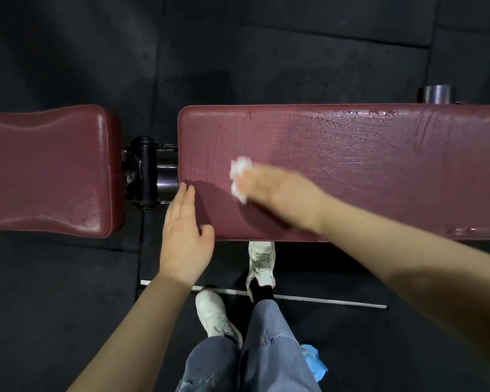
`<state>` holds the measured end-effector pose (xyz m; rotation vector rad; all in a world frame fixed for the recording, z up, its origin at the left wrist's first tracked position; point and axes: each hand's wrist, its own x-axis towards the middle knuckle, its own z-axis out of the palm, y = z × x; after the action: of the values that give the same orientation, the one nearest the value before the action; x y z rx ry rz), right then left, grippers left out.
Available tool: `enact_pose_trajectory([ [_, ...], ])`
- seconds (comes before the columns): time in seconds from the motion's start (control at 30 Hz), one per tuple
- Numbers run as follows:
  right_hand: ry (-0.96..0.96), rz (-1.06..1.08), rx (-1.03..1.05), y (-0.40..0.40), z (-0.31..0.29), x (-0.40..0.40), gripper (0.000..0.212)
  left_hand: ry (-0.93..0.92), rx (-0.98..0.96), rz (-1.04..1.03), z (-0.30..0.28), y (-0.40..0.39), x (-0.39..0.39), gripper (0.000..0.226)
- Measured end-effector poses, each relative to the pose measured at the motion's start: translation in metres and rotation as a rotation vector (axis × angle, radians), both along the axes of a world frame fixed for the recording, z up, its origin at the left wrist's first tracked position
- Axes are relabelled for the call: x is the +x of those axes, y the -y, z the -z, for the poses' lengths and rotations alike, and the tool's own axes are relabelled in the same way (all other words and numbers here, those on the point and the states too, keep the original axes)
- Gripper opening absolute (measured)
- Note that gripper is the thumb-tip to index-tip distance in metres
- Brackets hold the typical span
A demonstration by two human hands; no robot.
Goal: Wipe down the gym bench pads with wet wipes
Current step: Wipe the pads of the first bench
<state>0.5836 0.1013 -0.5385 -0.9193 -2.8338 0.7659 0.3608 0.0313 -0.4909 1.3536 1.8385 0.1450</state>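
Two maroon padded vinyl cushions lie end to end below you, with a dark metal hinge bracket (150, 172) in the gap between them. Take the long maroon bench pad (351, 171) as your landmark; the shorter maroon seat pad (46, 171) sits beyond its left end, past the bracket.

Your right hand (277, 193) reaches across the long pad from its near edge and presses a crumpled white wet wipe (239, 176) against the surface, toward the pad's left end. The hand is blurred, so the grip is hard to read, but the fingers seem closed over the wipe. Your left hand (186, 236) rests flat and relaxed on the pad's near left corner, holding nothing.

The pad's far edge and right stretch shine wet, while the near left corner looks duller. The wiping of this pad seems well along, with that corner likely still to do. The next move probably calls for lifting the left hand clear and sweeping the wipe through there.

Your white trainers (262, 261) and blue jeans (266, 349) show below the pad's near edge, on the black rubber floor (54, 292).
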Motion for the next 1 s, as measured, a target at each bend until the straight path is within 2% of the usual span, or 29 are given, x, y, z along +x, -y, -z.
enact_pose_trajectory([
  [0.07,0.023,-0.289,-0.066,0.042,-0.011,0.017,0.040,0.001,0.022,0.055,-0.002,0.000,0.003,0.076],
  [0.13,0.046,-0.442,0.046,0.025,-0.020,0.034,0.036,0.006,0.047,0.084,-0.002,0.000,0.008,0.076],
  [0.17,0.082,-0.391,0.094,0.001,-0.021,0.039,0.037,0.010,0.054,0.094,-0.001,0.000,0.012,0.077],
  [0.27,0.089,0.065,0.083,-0.069,-0.018,0.048,0.046,0.025,0.049,0.110,0.001,0.001,0.023,0.076],
  [0.37,0.074,0.321,0.170,-0.056,-0.015,0.042,0.035,0.031,0.055,0.138,0.001,0.000,0.032,0.077],
  [0.43,0.041,0.271,0.147,0.002,-0.019,0.042,0.031,0.028,0.066,0.160,0.000,0.000,0.034,0.077],
  [0.5,0.029,0.045,0.076,0.060,-0.031,0.045,0.034,0.033,0.070,0.172,-0.001,-0.001,0.035,0.078],
  [0.57,0.083,-0.198,0.067,0.062,-0.040,0.058,0.036,0.034,0.076,0.177,0.001,-0.002,0.037,0.079],
  [0.6,0.080,-0.221,0.101,0.042,-0.037,0.062,0.036,0.034,0.076,0.180,0.002,-0.002,0.038,0.080],
  [0.67,0.069,-0.069,0.112,-0.015,-0.033,0.066,0.043,0.037,0.076,0.192,0.004,-0.003,0.041,0.081],
  [0.73,0.091,0.223,0.117,-0.071,-0.031,0.072,0.041,0.038,0.088,0.205,0.006,-0.004,0.043,0.082],
  [0.77,0.112,0.381,0.098,-0.083,-0.025,0.077,0.036,0.037,0.096,0.210,0.006,-0.005,0.044,0.081],
  [0.83,0.103,0.550,0.100,-0.066,-0.023,0.075,0.027,0.029,0.103,0.213,0.006,-0.007,0.046,0.081],
  [0.9,0.048,0.539,0.056,-0.004,-0.025,0.070,0.030,0.032,0.108,0.215,0.006,-0.010,0.049,0.080],
  [1.0,0.051,0.382,-0.024,0.100,-0.034,0.067,0.036,0.036,0.116,0.228,0.006,-0.013,0.057,0.080],
])
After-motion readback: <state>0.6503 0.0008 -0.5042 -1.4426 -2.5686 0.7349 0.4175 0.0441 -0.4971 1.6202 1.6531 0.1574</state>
